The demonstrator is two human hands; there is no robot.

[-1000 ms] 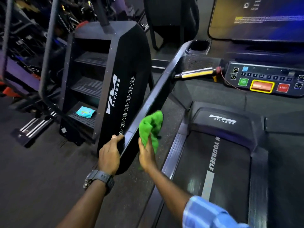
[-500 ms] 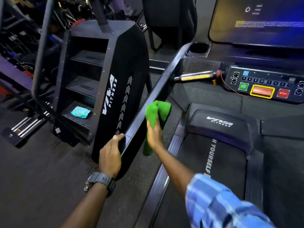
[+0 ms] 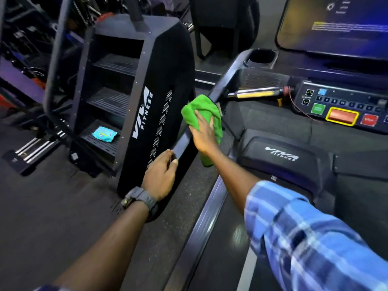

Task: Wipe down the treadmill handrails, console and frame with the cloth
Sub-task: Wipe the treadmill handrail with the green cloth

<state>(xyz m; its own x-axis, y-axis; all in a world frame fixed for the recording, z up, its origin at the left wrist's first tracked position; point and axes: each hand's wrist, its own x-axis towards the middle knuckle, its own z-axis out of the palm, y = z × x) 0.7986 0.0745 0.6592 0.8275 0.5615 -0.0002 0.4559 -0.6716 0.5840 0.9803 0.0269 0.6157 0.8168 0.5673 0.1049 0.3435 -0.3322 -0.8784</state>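
Green and soft, the bunched microfibre cloth (image 3: 201,111) sits draped over the slanted black left handrail (image 3: 182,141) of the treadmill, about midway along its length, with a loose tail hanging below the rail. Your right hand (image 3: 204,133) lies flat on it, fingers nearly straight, pressing it onto the rail rather than clutching it. Your left hand (image 3: 160,174), watch at the wrist, holds the rail's lower end, fingers curled over its edge.

Judging by its folds, the cloth is light and limp and will bunch or slip under a flat palm, so you would do better to wrap it around the rail and grip through it, tucking in the hanging tail. The rail itself looks stiff and smooth, likely slick.

Further up, the rail meets the dark console (image 3: 344,110) with its green, orange and red buttons, a metal grip bar (image 3: 256,93) and a cup holder (image 3: 262,56); the console and frame appear not yet reached. Beside the rail stands a black stair-climber machine (image 3: 147,101), a pale blue packet (image 3: 104,134) lying on its lowest step.
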